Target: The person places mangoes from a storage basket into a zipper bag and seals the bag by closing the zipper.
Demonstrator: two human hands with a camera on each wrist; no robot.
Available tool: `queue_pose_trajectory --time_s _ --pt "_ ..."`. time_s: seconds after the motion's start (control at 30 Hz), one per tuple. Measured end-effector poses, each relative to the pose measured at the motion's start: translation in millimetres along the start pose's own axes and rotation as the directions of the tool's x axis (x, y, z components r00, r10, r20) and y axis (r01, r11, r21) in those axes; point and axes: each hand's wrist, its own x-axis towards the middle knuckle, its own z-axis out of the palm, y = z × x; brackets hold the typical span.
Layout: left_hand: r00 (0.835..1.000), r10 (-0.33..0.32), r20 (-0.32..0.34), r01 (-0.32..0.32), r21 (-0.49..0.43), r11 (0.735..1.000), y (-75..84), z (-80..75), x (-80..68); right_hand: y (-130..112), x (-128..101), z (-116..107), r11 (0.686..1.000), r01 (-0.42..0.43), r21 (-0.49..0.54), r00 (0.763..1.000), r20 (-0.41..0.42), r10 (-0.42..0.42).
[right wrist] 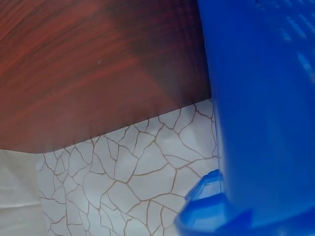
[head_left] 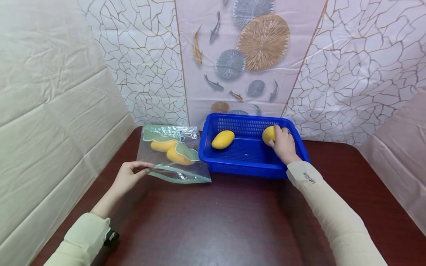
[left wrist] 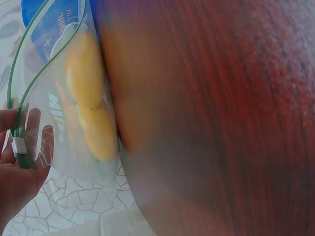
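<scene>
Your right hand (head_left: 283, 145) grasping a mango (head_left: 269, 134) inside the blue basket (head_left: 244, 168), another mango (head_left: 223, 139) at the basket's left end, your left hand (head_left: 128, 176) pinching the zip bag (head_left: 173, 153) left of the basket, two mangoes (head_left: 170, 150) inside it, dark wooden table (head_left: 213, 221) beneath.

Readable text, two items.

1. Right sleeve cuff (head_left: 304, 175): a small dark printed word running along the cuff in the head view, beginning with "L"; the remaining letters are too small to make out.

2. Zip bag (left wrist: 54, 118): white printed lettering on the clear plastic in the left wrist view, seen sideways and blurred; not legible.
</scene>
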Motion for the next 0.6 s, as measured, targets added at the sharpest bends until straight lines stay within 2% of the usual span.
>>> queue_pose_trajectory --time_s 0.27,0.4,0.6 --pt "1.0 -0.006 0.005 0.006 -0.002 1.0 2.8 0.4 -0.3 -1.2 -1.1 -8.9 0.999 0.034 -0.005 0.999 0.002 -0.034" --pt "1.0 0.002 0.011 -0.002 -0.026 1.0 3.8 1.1 -0.8 -2.7 -4.0 -13.1 0.996 0.081 -0.021 0.997 -0.01 -0.081" --pt "1.0 0.007 0.009 -0.007 -0.015 1.0 1.5 0.9 1.5 -4.2 -4.5 -15.7 0.984 0.176 -0.025 0.983 -0.037 -0.177"
